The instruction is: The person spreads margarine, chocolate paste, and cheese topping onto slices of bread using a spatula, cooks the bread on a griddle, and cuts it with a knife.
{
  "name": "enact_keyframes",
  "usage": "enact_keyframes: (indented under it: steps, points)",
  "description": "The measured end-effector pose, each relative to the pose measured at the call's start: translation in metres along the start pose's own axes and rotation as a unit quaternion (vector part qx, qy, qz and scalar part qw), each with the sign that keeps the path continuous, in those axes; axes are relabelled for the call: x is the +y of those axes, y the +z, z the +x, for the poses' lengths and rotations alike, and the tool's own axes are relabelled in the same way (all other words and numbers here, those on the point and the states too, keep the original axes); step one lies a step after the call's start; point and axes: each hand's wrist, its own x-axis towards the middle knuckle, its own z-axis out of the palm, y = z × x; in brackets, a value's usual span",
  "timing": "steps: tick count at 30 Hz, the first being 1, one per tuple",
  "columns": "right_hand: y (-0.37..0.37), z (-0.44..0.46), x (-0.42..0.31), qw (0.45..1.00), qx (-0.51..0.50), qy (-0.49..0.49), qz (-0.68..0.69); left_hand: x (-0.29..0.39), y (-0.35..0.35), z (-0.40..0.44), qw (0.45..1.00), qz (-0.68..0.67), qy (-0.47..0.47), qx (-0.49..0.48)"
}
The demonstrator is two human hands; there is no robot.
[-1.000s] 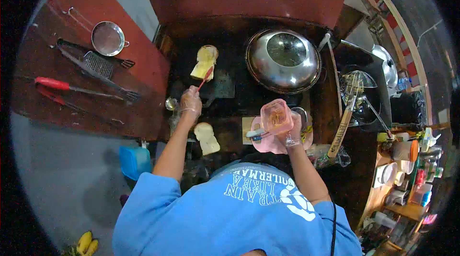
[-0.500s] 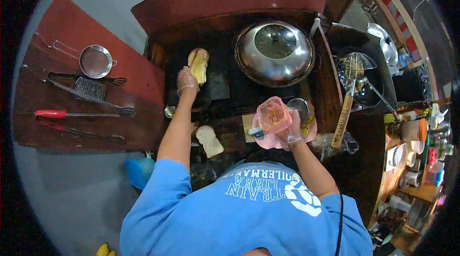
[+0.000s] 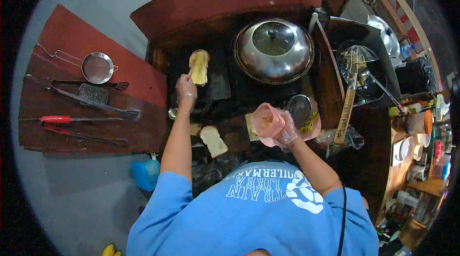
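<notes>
Toasting on a black griddle plate (image 3: pixel 219 81), a long slice of bread (image 3: pixel 199 68) carries a pale yellow topping. My left hand (image 3: pixel 186 88), in a clear plastic glove, is at the bread's lower left edge with its fingers closed; what they grip is too small to make out. My right hand (image 3: pixel 287 131), also gloved, is wrapped around a pink plastic container (image 3: pixel 267 121), tilted so its inside shows, with some yellow bits in it. Near my body, between my arms, lies a plain slice of white bread (image 3: pixel 213 141).
A large lidded wok (image 3: pixel 274 50) stands behind my right hand. Beside that hand are a round glass lid (image 3: pixel 299 111) and a pink plate (image 3: pixel 314 129). A strainer (image 3: pixel 97 68) and red-handled tongs (image 3: pixel 57 119) lie on the left board. A long-handled skimmer (image 3: pixel 352 83) crosses a pan at right.
My left hand has drawn back slightly from the topped bread, down and left. My right hand has tipped the pink container and shifted it a little left. The blue-white handle beside it no longer shows.
</notes>
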Motion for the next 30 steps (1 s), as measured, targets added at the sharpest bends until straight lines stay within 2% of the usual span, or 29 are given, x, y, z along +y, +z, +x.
enact_keyframes:
  steps: [1,2,3,4,6,7,9,10,11,13,15,17,19,22,25,27,29,30]
  points:
    - [-0.009,0.005,0.004,0.999,-0.015,0.043,0.02,0.013,-0.008,0.001,1.0,0.026,0.014,0.003]
    - [-0.013,0.009,0.006,0.995,-0.032,0.086,0.039,-0.007,0.014,0.018,0.998,0.062,0.021,0.001]
    - [-0.012,0.009,0.011,0.995,-0.032,0.087,0.039,-0.031,0.033,0.03,0.995,0.099,0.025,-0.001]
    - [-0.009,0.01,0.015,0.993,-0.034,0.103,0.055,-0.022,0.029,0.023,0.995,0.098,0.023,0.001]
    - [-0.015,0.015,0.02,0.986,-0.034,0.148,0.076,0.011,0.012,0.0,0.99,0.08,0.088,-0.072]
    - [-0.013,0.018,0.023,0.985,-0.035,0.15,0.073,0.011,0.004,-0.007,0.991,0.08,0.085,-0.07]
    - [-0.012,0.02,0.031,0.986,-0.027,0.145,0.083,0.009,-0.01,-0.021,0.998,0.048,0.02,-0.034]
    - [-0.013,0.018,0.033,0.982,-0.028,0.157,0.1,-0.001,-0.015,-0.026,0.992,0.116,0.045,-0.007]
    - [-0.014,0.016,0.035,0.982,-0.027,0.159,0.101,-0.009,-0.017,-0.035,0.992,0.117,0.044,-0.008]
    - [-0.01,0.015,0.034,0.987,-0.032,0.149,0.051,-0.015,-0.023,-0.046,0.995,0.038,0.047,-0.083]
    - [-0.005,0.012,0.039,0.987,-0.032,0.136,0.074,-0.031,-0.019,-0.036,0.991,0.054,0.085,-0.089]
    - [0.0,0.005,0.042,0.987,-0.029,0.121,0.099,-0.023,-0.02,-0.025,0.997,0.037,0.058,-0.038]
    - [0.004,0.001,0.042,0.992,0.001,0.124,0.039,-0.022,-0.017,-0.015,0.998,0.048,0.046,-0.009]
    - [0.005,0.001,0.043,0.993,-0.038,0.114,0.015,-0.023,-0.009,-0.012,0.984,0.152,0.053,-0.073]
    - [-0.002,0.005,0.05,0.987,-0.081,0.115,0.074,-0.019,-0.012,-0.015,0.99,0.081,0.094,-0.064]
    - [-0.008,0.001,0.051,0.988,-0.067,0.121,0.071,-0.039,-0.003,-0.008,0.999,0.039,0.036,0.008]
    - [-0.005,-0.007,0.046,0.989,-0.055,0.126,0.059,-0.033,-0.011,-0.022,0.997,0.075,0.009,-0.028]
    - [-0.001,-0.014,0.044,0.99,-0.047,0.116,0.062,-0.031,-0.014,-0.035,0.994,0.077,0.056,-0.047]
